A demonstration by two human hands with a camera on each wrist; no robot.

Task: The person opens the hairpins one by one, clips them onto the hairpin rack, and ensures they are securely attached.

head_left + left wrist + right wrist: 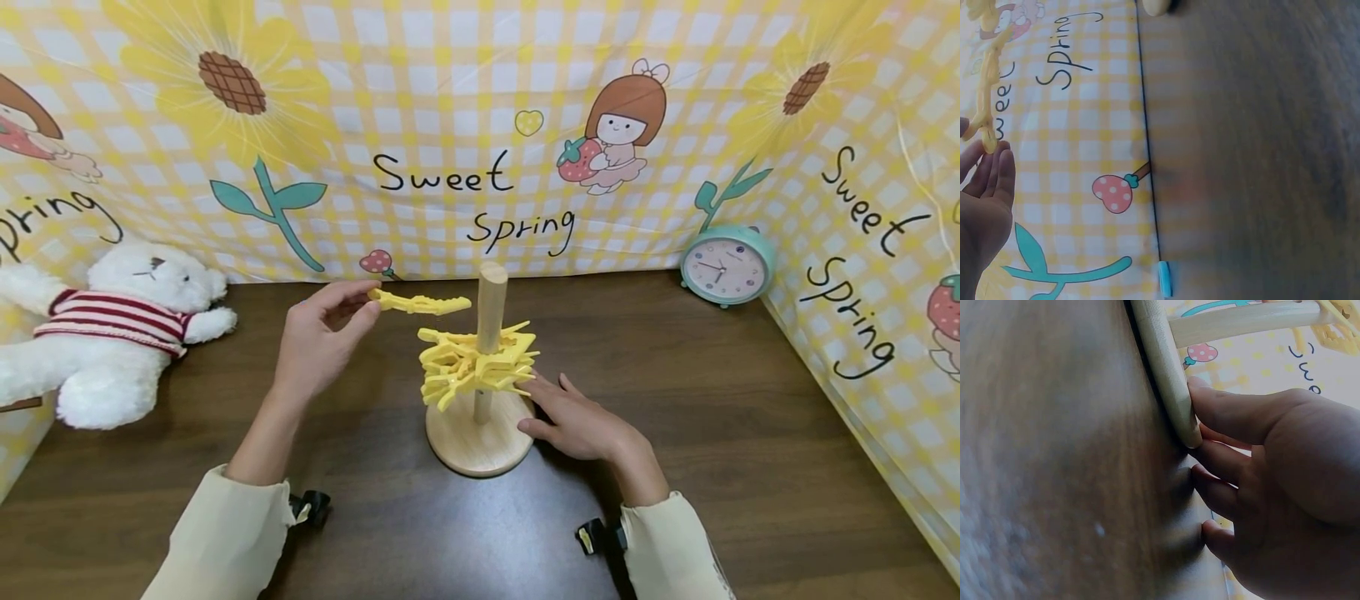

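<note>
Bare table (750,433) lies right of the peg stand (480,446); teddy bear (112,333) crowds left.

My staged play corner: dark wooden table (750,433) walled by yellow gingham "Sweet Spring" cartoon backdrop (465,125); white teddy bear (112,325), mint alarm clock (726,265) along it.

White teddy bear (105,329) in a striped shirt is seen at left edge of frame. Mint alarm clock (726,265) is stood at upper right, against the yellow checked "Sweet Spring" backdrop (450,125). Dark wooden table (750,433) is spread below.
</note>
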